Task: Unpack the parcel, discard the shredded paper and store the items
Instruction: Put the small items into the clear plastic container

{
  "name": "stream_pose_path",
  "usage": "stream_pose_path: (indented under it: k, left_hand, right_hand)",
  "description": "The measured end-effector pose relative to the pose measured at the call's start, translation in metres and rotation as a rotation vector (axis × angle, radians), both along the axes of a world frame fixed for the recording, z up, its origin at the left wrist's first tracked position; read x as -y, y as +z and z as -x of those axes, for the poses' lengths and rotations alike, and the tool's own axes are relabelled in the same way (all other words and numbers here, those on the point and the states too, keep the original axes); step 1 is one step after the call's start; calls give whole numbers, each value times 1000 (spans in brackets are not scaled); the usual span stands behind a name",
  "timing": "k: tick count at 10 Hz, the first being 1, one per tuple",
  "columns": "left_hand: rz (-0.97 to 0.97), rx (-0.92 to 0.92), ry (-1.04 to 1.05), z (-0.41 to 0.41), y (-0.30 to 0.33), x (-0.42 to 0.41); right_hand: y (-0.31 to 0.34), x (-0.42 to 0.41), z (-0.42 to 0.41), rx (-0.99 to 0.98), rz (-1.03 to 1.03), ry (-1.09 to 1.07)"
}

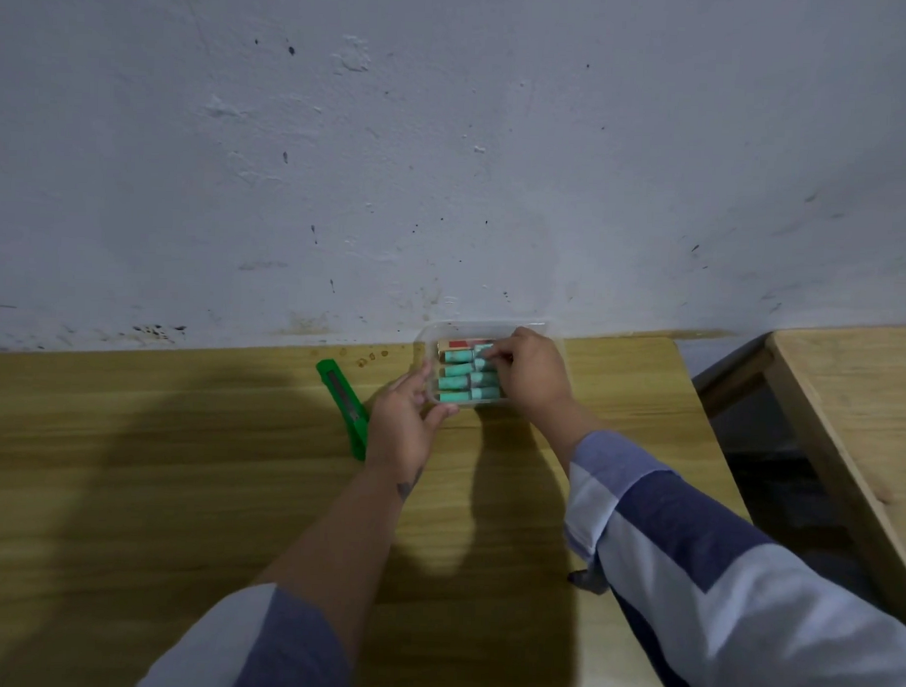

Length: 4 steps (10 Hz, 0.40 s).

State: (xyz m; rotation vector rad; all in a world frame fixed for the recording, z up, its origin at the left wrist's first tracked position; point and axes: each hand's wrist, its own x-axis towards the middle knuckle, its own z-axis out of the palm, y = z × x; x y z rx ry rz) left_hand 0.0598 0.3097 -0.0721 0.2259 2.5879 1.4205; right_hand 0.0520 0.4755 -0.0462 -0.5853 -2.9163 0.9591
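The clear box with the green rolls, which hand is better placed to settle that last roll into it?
Probably the right hand: its fingertips already pinch a green roll inside the clear box. The left hand steadies the box's near-left corner, beside the green cutter.

rolls (462, 382) in container (426, 342); container on table (179, 462); cutter (343, 403) left of container
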Motion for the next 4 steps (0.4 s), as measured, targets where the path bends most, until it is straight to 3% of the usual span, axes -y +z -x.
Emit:
stream_pose_path:
  k: [4]
  left_hand:
    - [-2, 100, -94, 0, 26, 1]
  right_hand:
    - [18, 4, -21, 83, 41, 64]
